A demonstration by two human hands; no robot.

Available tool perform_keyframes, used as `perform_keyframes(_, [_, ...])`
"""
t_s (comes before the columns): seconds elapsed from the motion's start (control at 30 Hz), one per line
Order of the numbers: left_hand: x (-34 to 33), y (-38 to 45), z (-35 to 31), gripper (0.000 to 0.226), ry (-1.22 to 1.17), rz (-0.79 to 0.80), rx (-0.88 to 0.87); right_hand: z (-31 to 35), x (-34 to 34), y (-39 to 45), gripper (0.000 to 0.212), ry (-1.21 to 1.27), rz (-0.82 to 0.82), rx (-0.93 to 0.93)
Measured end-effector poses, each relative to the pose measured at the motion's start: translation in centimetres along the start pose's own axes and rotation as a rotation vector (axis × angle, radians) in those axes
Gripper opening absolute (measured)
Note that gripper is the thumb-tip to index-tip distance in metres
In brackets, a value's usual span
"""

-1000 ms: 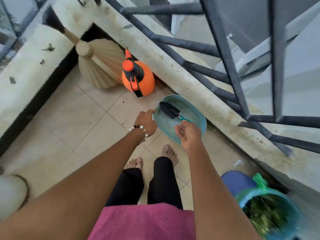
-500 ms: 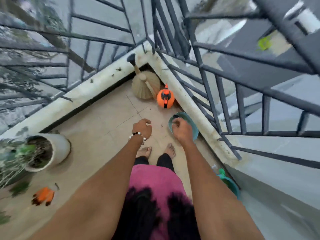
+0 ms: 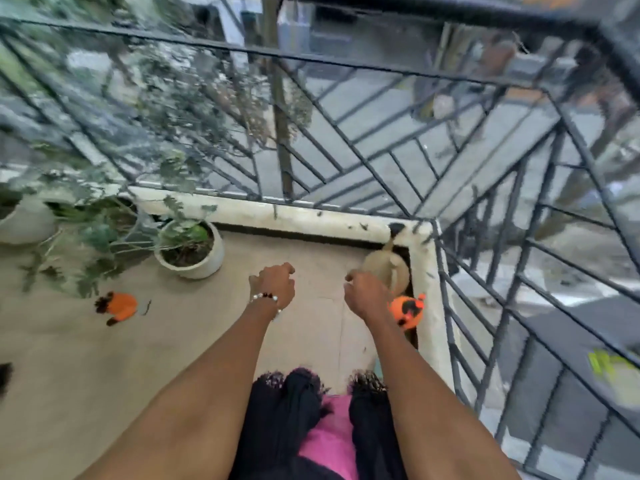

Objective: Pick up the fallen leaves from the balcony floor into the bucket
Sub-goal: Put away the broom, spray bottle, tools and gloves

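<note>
Now both hands, left and right, loosely curled, empty, above the floor.

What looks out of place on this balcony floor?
An orange object lies loose on the tiles, left of the hands, and leafy stems from the white pot sprawl over the floor. The image is blurred.

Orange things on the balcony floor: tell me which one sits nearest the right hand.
The orange sprayer bottle by the corner ledge, just beside the right hand. The other orange object lies far left, near the white plant pot.
</note>
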State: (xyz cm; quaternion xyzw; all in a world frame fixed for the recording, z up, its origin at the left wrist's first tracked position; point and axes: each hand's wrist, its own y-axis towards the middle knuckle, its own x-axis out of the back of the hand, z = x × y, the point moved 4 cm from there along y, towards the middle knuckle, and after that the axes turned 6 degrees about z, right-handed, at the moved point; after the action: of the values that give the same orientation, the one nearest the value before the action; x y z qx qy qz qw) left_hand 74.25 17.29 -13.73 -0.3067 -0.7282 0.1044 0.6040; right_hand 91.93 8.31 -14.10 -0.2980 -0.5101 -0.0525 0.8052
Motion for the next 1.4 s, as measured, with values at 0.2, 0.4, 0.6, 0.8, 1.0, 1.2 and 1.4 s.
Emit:
perform_keyframes(0.2, [3.8,-4.2,16.4,0.035,-0.085,-0.074,0.202,15.4,-5.5,0.9,0.028,-0.088,0.087,0.243])
perform_keyframes(0.4, [4.1,-10.2,32.1,0.035,-0.209,-0.095,0.466,30.7,-11.6,-1.8,0.028,-0.111,0.176,0.49])
perform_keyframes(0.6, [3.9,-16.5,41.6,0.037,-0.4,-0.227,0.659,42.6,-15.9,-5.5,0.027,-0.253,0.259,0.755])
perform_keyframes(0.8, [2.6,-21.4,49.5,0.032,-0.56,-0.342,0.839,53.0,-19.9,-8.7,0.03,-0.376,0.344,0.997])
perform_keyframes(1.0, [2.9,-23.8,57.7,0.035,-0.599,-0.403,0.992,63.6,-25.6,-11.0,0.024,-0.475,0.397,1.168])
perform_keyframes(1.2, [4.8,-26.3,67.7,0.034,-0.653,-0.452,1.155,75.8,-30.5,-12.3,0.03,-0.495,0.477,1.278])
perform_keyframes(1.4, [6.1,-27.6,75.1,0.032,-0.689,-0.511,1.265,85.5,-35.4,-14.0,0.027,-0.552,0.522,1.372])
